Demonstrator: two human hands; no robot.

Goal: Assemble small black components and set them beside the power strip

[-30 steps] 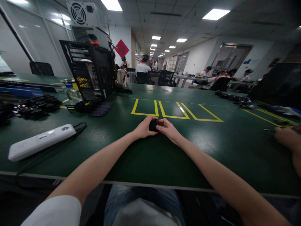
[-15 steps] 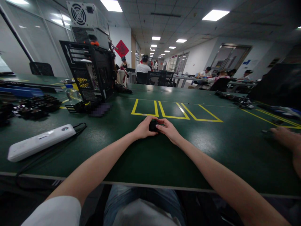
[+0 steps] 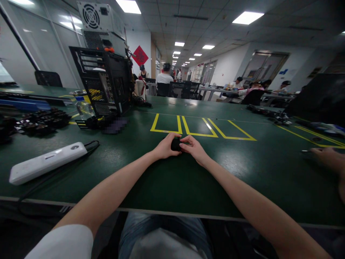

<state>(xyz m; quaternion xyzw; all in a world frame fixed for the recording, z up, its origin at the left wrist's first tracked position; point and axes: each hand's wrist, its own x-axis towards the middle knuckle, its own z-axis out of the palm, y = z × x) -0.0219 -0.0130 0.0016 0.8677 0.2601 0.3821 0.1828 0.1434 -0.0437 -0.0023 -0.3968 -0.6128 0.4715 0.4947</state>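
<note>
A small black object (image 3: pixel 176 144) is being held between the left hand (image 3: pixel 163 147) and the right hand (image 3: pixel 196 151), right at the meeting point of the fingertips. It is being clasped by the left fingers (image 3: pixel 170 136), which are being kept curved over its far side, while the left thumb is being laid along its near side. Its right edge is being gripped by the bent fingers and thumb of the right hand. Much of the object is being covered by the fingers, and whether it is being rested on the green table (image 3: pixel 151 190) or held just above it cannot be told.

Just beyond the fingertips, three shapes are being marked out on the table by yellow tape (image 3: pixel 165 131). Well to the left of the fingers, a white oblong device (image 3: pixel 48 163) is being lain beside by a black cable (image 3: pixel 93 144). Farther off, beyond the fingers and to the left, an open black computer case (image 3: pixel 118 82) is being topped by stacked grey metal units (image 3: pixel 101 18). Dark parts (image 3: pixel 51 122) are being kept heaped to the left of it. Far to the right of the fingers, a slim object is being held by a co-worker's hand (image 3: pixel 330 159), blurred.
</note>
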